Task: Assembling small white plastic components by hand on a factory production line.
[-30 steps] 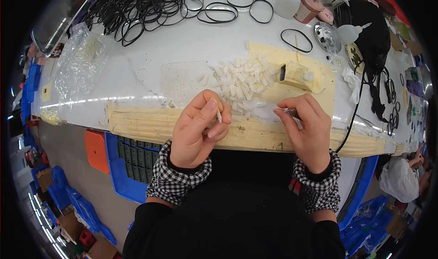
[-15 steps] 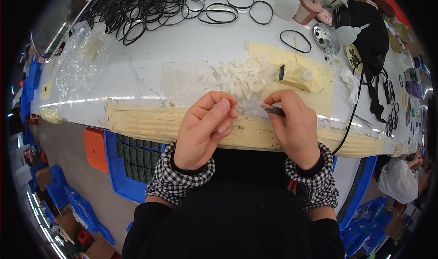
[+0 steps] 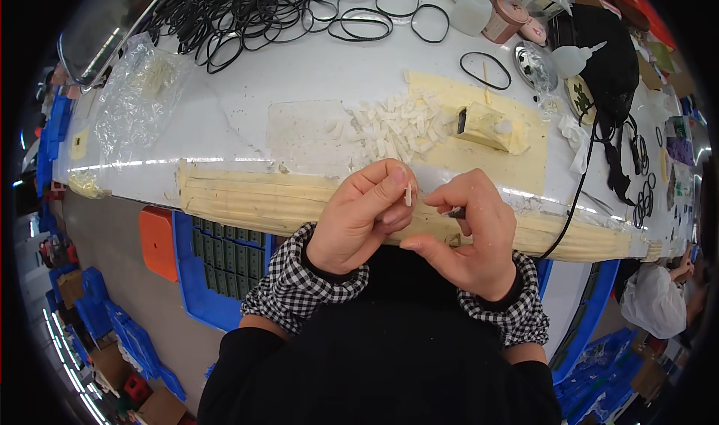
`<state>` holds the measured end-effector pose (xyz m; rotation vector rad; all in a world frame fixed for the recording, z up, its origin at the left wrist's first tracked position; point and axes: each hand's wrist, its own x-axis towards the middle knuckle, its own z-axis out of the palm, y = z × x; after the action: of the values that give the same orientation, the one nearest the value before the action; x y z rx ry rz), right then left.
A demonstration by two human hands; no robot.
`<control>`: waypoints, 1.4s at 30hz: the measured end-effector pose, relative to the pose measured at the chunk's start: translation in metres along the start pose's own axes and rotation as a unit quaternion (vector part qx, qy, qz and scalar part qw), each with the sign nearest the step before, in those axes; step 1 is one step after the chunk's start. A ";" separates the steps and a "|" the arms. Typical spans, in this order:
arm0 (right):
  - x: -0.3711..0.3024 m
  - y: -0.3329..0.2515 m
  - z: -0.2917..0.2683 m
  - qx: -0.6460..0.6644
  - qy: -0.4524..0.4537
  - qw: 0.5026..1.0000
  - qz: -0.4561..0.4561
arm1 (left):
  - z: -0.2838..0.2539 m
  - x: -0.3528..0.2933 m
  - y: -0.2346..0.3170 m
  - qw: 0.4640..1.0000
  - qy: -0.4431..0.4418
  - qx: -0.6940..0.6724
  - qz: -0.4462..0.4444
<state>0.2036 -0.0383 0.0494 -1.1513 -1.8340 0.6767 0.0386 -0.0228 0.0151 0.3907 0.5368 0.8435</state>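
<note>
My left hand (image 3: pixel 365 214) pinches a small white strip (image 3: pixel 408 195) upright between thumb and forefinger, just past the table's near edge. Close to its right, my right hand (image 3: pixel 479 234) keeps a small dark blade (image 3: pixel 455 213) in its curled fingers, mostly hidden; the thumb stands apart, pointing at the left hand. Beyond both hands lies a loose pile of similar white strips (image 3: pixel 397 128). Right of the pile, a yellow-taped block (image 3: pixel 490 128) with a dark end sits on a yellow sheet (image 3: pixel 449 86).
Yellowish tape pads the table's near edge (image 3: pixel 247 190). Many black belt loops (image 3: pixel 247 13) heap at the far left, above a crumpled clear bag (image 3: pixel 138 88). A dark cable (image 3: pixel 575 208) hangs over the edge at right. Blue crates (image 3: pixel 202 298) stand below.
Both hands have come nearer to me and closer together. A white strip now shows in the left fingertips. The right thumb has swung away from the blade, which sits deeper in the fingers.
</note>
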 end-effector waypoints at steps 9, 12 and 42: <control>-0.003 0.009 0.004 -0.164 -0.043 0.986 -0.003 | 0.001 -0.001 -0.003 0.999 -0.010 0.026 -0.021; -0.002 0.008 0.005 -0.172 -0.059 0.983 -0.007 | -0.002 -0.003 -0.004 0.999 -0.020 0.014 -0.029; -0.001 0.003 0.008 -0.192 -0.096 0.976 -0.022 | -0.006 -0.012 -0.001 0.999 -0.004 0.039 0.014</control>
<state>0.1982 -0.0380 0.0422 -1.3232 -2.2150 0.4272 0.0294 -0.0317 0.0133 0.4738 0.5588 0.8489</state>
